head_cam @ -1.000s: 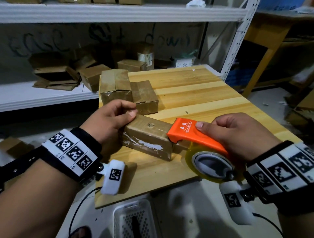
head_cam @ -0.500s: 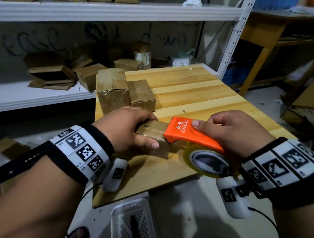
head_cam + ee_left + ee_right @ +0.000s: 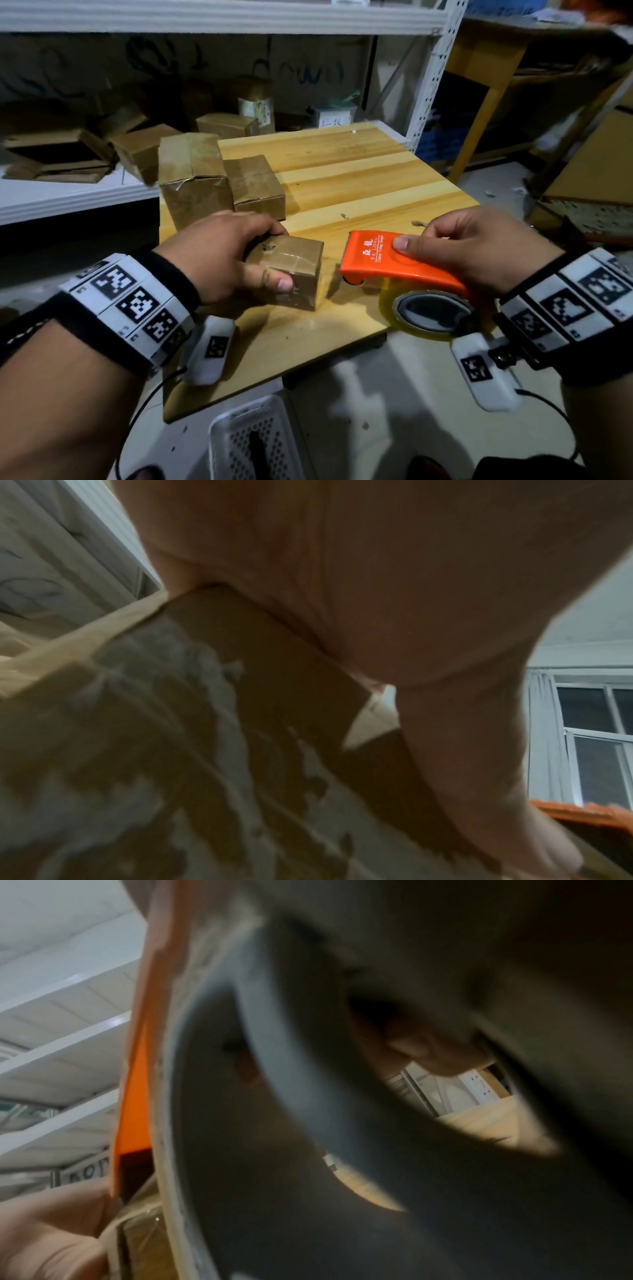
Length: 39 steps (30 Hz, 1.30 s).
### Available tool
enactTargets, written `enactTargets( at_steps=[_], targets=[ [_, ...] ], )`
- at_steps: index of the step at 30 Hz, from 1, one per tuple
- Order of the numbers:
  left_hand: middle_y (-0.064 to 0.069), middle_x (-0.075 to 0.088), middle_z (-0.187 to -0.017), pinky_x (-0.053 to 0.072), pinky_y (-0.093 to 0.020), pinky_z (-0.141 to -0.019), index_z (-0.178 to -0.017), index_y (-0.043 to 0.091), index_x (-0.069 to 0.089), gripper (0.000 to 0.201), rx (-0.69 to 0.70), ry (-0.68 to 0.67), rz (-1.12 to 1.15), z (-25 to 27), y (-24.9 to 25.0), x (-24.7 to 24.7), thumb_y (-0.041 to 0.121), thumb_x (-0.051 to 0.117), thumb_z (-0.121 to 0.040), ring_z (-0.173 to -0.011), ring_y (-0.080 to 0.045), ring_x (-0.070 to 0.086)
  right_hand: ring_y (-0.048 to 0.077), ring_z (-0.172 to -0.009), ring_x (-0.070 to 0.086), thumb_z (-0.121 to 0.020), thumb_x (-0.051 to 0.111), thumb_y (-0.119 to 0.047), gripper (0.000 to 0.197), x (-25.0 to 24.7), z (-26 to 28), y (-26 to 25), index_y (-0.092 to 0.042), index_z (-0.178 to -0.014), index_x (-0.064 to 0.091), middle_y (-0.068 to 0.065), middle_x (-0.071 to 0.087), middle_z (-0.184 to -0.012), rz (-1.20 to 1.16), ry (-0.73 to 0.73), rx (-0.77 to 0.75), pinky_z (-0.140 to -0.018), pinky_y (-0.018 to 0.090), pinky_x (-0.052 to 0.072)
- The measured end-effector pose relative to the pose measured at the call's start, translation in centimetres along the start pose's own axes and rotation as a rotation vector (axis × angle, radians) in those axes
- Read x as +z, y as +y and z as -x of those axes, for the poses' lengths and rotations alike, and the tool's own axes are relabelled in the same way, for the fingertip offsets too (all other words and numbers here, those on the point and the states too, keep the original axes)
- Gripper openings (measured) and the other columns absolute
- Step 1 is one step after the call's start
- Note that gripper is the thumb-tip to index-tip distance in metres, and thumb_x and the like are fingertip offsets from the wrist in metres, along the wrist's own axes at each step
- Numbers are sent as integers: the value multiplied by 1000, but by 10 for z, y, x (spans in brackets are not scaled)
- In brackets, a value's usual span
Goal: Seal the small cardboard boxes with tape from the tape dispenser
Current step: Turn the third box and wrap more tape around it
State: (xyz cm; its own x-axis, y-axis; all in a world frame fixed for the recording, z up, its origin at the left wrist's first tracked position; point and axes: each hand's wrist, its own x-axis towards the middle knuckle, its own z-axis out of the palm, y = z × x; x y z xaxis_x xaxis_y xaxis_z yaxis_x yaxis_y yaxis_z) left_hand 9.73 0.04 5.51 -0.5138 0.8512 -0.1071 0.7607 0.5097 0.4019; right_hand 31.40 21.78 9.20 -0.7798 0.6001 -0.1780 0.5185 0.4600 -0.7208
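Observation:
A small brown cardboard box with clear tape across its top sits on the wooden table. My left hand grips it from the left, thumb on the near side, fingers over the far top edge. In the left wrist view the box fills the frame under the palm. My right hand holds the orange tape dispenser with its roll of clear tape, index finger laid along the top. The serrated front edge stands a little right of the box, apart from it. In the right wrist view the dispenser is blurred.
Two more taped boxes, a tall one and a lower one, stand at the table's far left. A white metal shelf to the left holds several boxes and flattened cardboard. A white perforated basket sits on the floor below the table's near edge.
The dispenser has come off the box and now sits to its right. My left hand has turned the box and closed round it, thumb on the near face.

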Motion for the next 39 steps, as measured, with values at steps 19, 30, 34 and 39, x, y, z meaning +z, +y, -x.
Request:
enactTargets(
  at_steps=[19, 30, 34, 39],
  targets=[
    [20, 57, -113, 48, -45, -99, -124, 42, 60, 69, 24, 69, 10, 1, 4, 8, 66, 81, -63, -113, -13, 52, 20, -77, 67, -84, 68, -73, 57, 12, -45, -57, -17, -80, 78, 1, 72, -77, 778, -99, -12, -61, 28, 43],
    [21, 59, -113, 50, -46, -98, -117, 48, 57, 65, -31, 52, 50, -1, 5, 7, 65, 83, -60, -111, -12, 54, 33, -74, 66, -91, 53, -73, 66, -12, -72, -55, -12, -77, 72, 12, 67, -76, 894, 227, -79, -63, 34, 47],
    [24, 57, -106, 51, -41, -94, -117, 47, 59, 64, -46, 78, 43, -2, 8, 8, 64, 85, -62, -105, -10, 56, 31, -75, 59, -97, 54, -51, 41, 23, -73, -31, -13, -91, 68, 11, 67, -87, 795, 189, -57, -66, 33, 44],
    [22, 59, -107, 50, -37, -91, -117, 45, 60, 63, -46, 93, 60, 0, 9, 7, 62, 86, -62, -104, -9, 56, 32, -96, 65, -99, 62, -49, 40, 54, -65, -6, -17, -123, 63, 8, 70, -109, 776, 146, -89, -76, 34, 47]
  ],
)
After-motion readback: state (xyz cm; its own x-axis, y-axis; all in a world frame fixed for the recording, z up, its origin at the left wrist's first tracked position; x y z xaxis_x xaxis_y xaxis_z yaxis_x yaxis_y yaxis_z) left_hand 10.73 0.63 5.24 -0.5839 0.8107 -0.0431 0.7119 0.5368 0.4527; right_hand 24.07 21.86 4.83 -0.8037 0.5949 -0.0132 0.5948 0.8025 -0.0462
